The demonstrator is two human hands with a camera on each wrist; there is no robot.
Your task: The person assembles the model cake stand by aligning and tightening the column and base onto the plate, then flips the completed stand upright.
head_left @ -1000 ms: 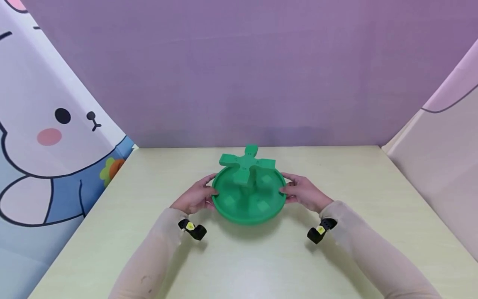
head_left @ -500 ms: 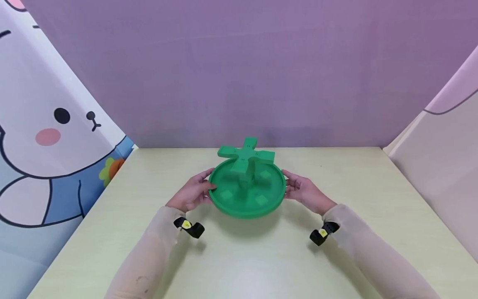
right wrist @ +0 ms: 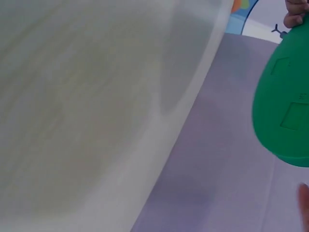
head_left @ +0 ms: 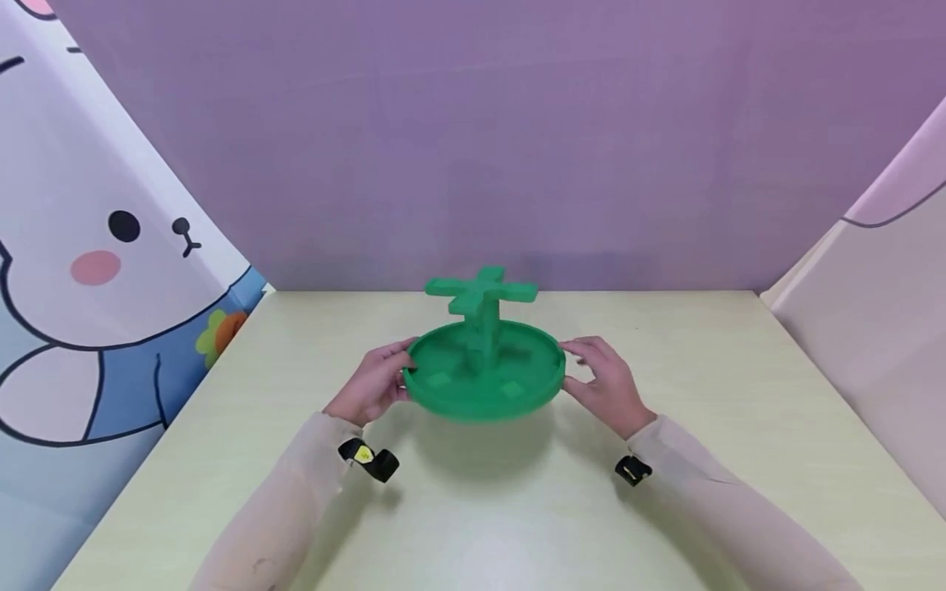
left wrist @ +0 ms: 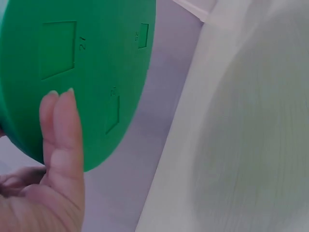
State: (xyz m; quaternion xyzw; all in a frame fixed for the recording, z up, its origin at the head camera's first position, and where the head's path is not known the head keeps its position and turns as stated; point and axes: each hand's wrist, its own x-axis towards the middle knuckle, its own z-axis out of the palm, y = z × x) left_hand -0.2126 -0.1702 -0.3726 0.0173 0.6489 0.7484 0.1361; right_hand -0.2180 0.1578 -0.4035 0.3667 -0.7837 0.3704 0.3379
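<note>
A green round tray (head_left: 484,406) with a raised rim is held above the table. From its middle rises a post with a cross-shaped top (head_left: 481,289). My left hand (head_left: 369,384) grips the left rim, thumb on top; the left wrist view shows two fingers (left wrist: 66,125) against the underside, which bears recessed squares and small numbers. At the right edge, my right hand (head_left: 609,392) holds the rim between fingers and thumb. A blurred digit (right wrist: 304,205) shows at the border of the right wrist view, where that grip is mostly out of frame.
The pale table (head_left: 488,525) lies below, with the tray's shadow on it. A purple backdrop (head_left: 480,148) stands behind. To the left hangs a cartoon-print cloth (head_left: 111,328), and a pale panel (head_left: 872,328) stands at the right.
The tray has risen slightly and tipped toward level, so its post shows more from the side. My right hand has turned, and its thumb now sits lower at the rim.
</note>
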